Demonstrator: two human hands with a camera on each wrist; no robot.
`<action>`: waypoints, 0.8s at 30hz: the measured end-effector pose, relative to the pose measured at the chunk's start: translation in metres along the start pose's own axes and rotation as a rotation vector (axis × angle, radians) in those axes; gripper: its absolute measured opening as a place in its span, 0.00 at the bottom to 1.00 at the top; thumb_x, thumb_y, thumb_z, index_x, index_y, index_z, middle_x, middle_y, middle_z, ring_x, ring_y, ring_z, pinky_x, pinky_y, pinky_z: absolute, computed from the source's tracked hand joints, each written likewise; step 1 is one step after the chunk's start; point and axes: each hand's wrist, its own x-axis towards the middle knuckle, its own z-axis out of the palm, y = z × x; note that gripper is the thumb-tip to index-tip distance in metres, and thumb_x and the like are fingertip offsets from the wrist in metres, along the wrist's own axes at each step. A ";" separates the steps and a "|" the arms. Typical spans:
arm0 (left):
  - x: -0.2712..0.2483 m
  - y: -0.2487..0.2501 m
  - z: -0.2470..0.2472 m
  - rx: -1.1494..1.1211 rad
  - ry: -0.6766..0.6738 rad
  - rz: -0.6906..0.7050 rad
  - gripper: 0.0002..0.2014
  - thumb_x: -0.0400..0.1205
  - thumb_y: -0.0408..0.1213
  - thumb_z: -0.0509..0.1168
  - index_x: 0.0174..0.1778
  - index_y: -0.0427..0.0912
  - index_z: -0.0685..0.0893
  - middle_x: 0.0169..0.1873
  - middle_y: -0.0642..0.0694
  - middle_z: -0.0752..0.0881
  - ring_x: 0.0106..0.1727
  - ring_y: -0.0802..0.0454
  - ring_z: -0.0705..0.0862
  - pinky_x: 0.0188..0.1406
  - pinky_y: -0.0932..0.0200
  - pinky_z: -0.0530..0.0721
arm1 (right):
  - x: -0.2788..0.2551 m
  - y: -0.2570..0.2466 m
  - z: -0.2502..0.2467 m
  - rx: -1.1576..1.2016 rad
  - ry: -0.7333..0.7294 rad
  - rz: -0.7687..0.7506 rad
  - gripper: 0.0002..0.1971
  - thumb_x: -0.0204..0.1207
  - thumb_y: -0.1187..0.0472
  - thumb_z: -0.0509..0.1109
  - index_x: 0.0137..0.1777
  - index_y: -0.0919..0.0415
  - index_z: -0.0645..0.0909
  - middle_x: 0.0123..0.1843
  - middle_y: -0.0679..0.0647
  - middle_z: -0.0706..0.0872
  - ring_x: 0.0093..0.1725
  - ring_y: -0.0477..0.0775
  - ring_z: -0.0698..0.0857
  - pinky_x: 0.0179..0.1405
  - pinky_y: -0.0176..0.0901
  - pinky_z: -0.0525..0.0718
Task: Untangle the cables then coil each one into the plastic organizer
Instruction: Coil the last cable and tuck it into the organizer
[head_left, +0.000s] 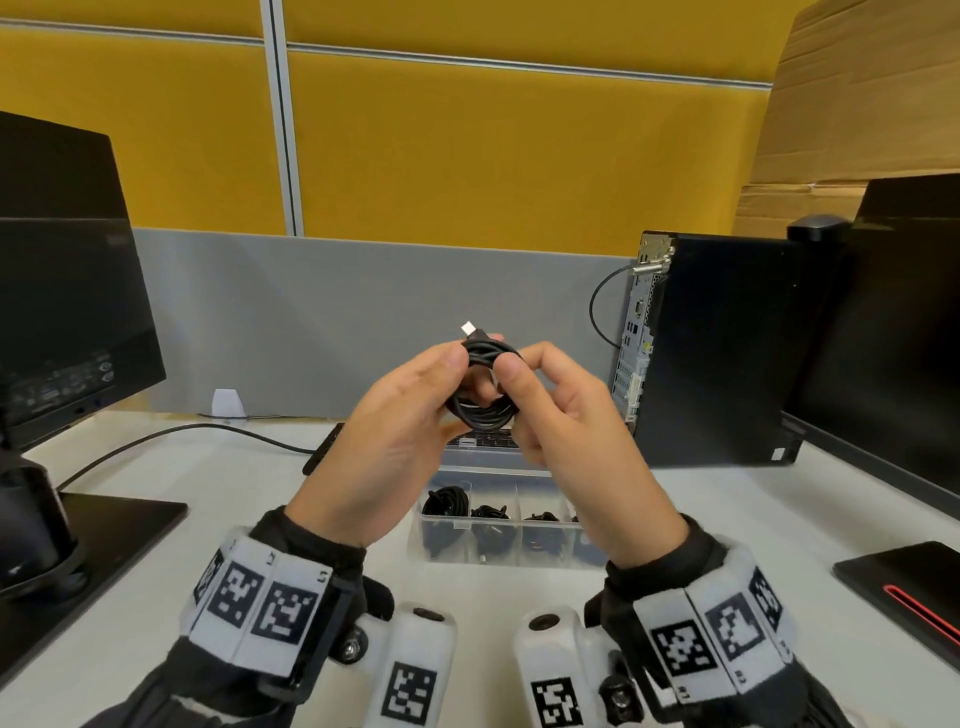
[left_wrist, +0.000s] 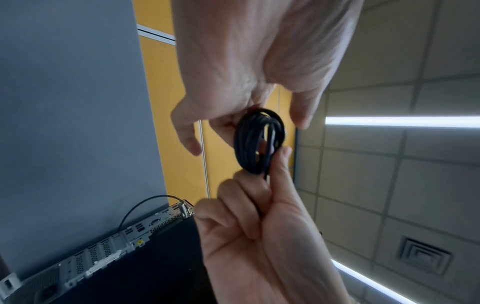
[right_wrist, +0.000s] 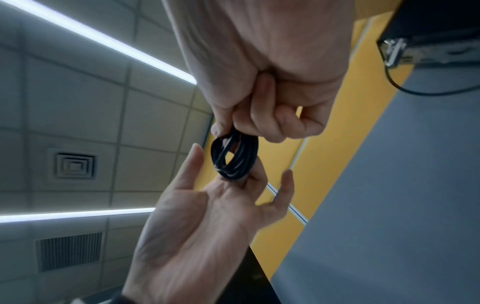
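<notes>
Head view shows us holding a small coil of black cable (head_left: 485, 392) up above the desk, between both hands. Our left hand (head_left: 387, 441) supports the coil from the left, with its thumb on the upper rim. In the right wrist view its palm lies fairly wide, fingers loosely bent, and the coil rests on the fingertips. Our right hand (head_left: 566, 421) pinches the right side of the coil between thumb and curled fingers; the left wrist view shows this pinch closing on the smooth, round strands. A pale rectangular plug (head_left: 469, 328) sticks up from the far top of the coil.

Below the hands, on the white desk (head_left: 249, 499), sits the clear plastic organizer (head_left: 498, 540), a box split by thin walls into cells. The near row holds dark bundled cables (head_left: 445, 503) in at least three cells; the far cells are hidden behind our hands.

To the left stands a black monitor (head_left: 67, 280) on a flat base, and a black cord (head_left: 171, 436) curves across the desk. On the right stands a black computer case (head_left: 727, 343) with a perforated metal back. Yellow fabric panels (head_left: 467, 145) rise behind.
</notes>
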 end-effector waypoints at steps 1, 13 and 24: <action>0.000 0.001 0.003 -0.010 0.013 0.010 0.20 0.81 0.46 0.56 0.59 0.35 0.82 0.40 0.42 0.83 0.50 0.47 0.83 0.54 0.58 0.83 | 0.000 0.002 0.002 0.027 -0.004 0.022 0.19 0.74 0.46 0.62 0.43 0.64 0.75 0.27 0.59 0.64 0.24 0.48 0.60 0.24 0.42 0.57; 0.001 -0.002 -0.003 0.492 0.289 0.137 0.07 0.84 0.39 0.58 0.51 0.49 0.82 0.34 0.63 0.84 0.41 0.67 0.82 0.51 0.64 0.79 | 0.000 0.007 -0.012 -1.052 0.033 -0.359 0.13 0.84 0.49 0.51 0.48 0.53 0.74 0.31 0.42 0.76 0.35 0.48 0.72 0.37 0.45 0.72; -0.003 0.001 0.015 0.177 0.182 0.096 0.16 0.78 0.46 0.58 0.55 0.46 0.85 0.24 0.57 0.70 0.32 0.59 0.72 0.48 0.62 0.75 | 0.010 0.028 -0.011 -0.612 0.321 -0.430 0.05 0.80 0.64 0.65 0.49 0.61 0.82 0.45 0.50 0.78 0.42 0.38 0.78 0.42 0.26 0.77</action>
